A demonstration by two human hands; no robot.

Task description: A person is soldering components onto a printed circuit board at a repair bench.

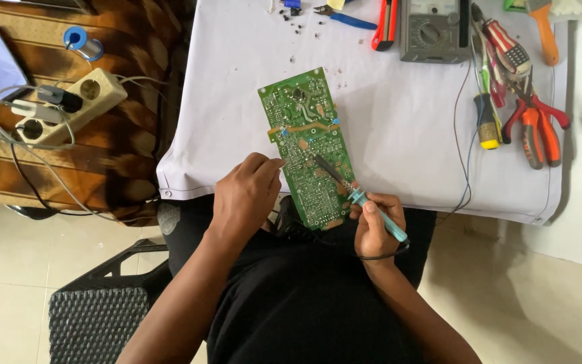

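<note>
You're mid-joint on the green circuit board (306, 145), which lies solder side up at the near edge of the white table cover (399, 121), its lower end hanging over your lap. Your right hand (374, 228) is closed round the teal handle of the soldering iron (358, 196), tip resting on the board's lower half. Your left hand (245, 195) has its fingers pinched together at the board's left edge; can't tell if there's solder wire in the pinch, too small to see. Looks like the heat-the-pad step. Next move needs a steady tip on one pad only, board pinned so it doesn't slide, and the iron's cord kept off your wrist. Multimeter (434, 30) and pliers (537, 125) sit well apart, upper right.
</note>
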